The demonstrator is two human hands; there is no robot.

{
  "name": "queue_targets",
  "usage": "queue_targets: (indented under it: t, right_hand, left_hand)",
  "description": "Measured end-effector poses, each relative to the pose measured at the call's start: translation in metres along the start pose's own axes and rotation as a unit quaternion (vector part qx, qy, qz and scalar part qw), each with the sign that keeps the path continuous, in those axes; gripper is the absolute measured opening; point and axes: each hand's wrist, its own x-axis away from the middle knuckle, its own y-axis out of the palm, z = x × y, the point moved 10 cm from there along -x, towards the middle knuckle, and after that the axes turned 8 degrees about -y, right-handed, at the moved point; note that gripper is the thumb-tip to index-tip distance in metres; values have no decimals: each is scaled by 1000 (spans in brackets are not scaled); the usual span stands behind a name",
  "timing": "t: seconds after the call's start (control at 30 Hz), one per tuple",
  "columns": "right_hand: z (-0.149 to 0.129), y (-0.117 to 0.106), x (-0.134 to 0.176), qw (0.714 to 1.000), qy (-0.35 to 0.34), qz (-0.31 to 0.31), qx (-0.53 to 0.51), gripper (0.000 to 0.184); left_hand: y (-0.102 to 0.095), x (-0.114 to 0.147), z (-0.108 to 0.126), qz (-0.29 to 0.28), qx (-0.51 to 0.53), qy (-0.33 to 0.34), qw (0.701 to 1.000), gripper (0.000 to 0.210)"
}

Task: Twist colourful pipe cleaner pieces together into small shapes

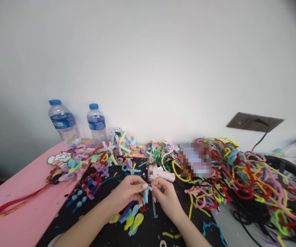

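Note:
My left hand (126, 193) and my right hand (167, 195) meet over a black mat (107, 233), both pinching a small light-blue pipe-cleaner piece (146, 193) between the fingertips. A thin stick (153, 207) hangs down below the piece, by my right hand. Purple, blue and yellow pipe-cleaner loops (132, 218) lie under my left wrist. A pink glue gun (159, 174) rests just beyond my hands.
Two water bottles (65, 124) (97, 122) stand at the wall on the pink table (22, 212). Finished pipe-cleaner shapes (104, 161) crowd the mat's far side. A big tangle of coloured pipe cleaners (243, 175) fills the right. A wall socket (254, 121) holds a plugged-in cable.

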Motion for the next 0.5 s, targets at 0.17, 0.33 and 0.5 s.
queue_targets:
  t: [0.17,0.33,0.5]
  right_hand:
    - [1,1,2,1000,1,-7,9,26]
    - [-2,2,2,1000,-9,-22,19,27]
    - [-3,-2,0,1000,-6,0,-8,25]
  left_hand:
    - [-7,1,-2,34,-25,-21,999,24]
    - [-8,2,0,49,-35,-28,998,27]
    - [-5,2,0,31,-42,-29,998,29]
